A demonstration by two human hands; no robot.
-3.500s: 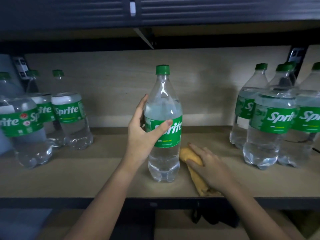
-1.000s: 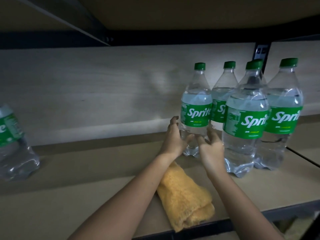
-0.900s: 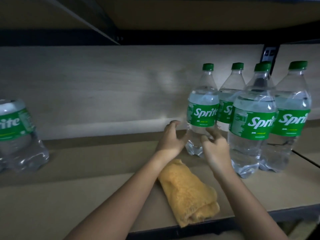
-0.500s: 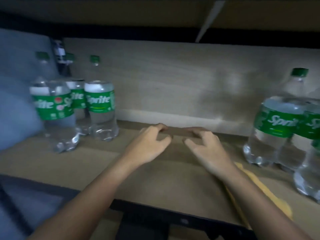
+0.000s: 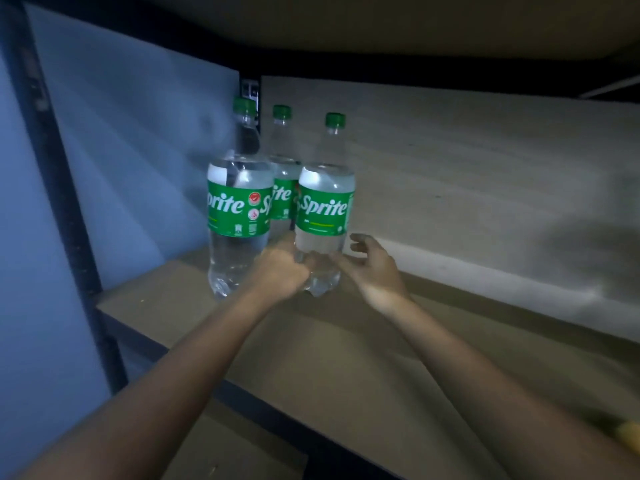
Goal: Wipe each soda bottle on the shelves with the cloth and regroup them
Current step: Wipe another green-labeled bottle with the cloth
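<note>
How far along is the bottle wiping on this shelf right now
Done: nothing here shows as wiped. In hand: the left hand grips the base of the rightmost Sprite bottle of a group of three, and the right hand reaches in beside it, fingers spread. Left: this bottle and the two beside it, front left bottle and rear bottle. The yellow cloth lies unheld at the frame's right edge.

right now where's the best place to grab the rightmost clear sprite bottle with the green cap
Grip the rightmost clear Sprite bottle around its straight body at or just under the green label, coming from the front right. Another bottle crowds its left, and the neck tapers too narrow for a firm hold.
</note>
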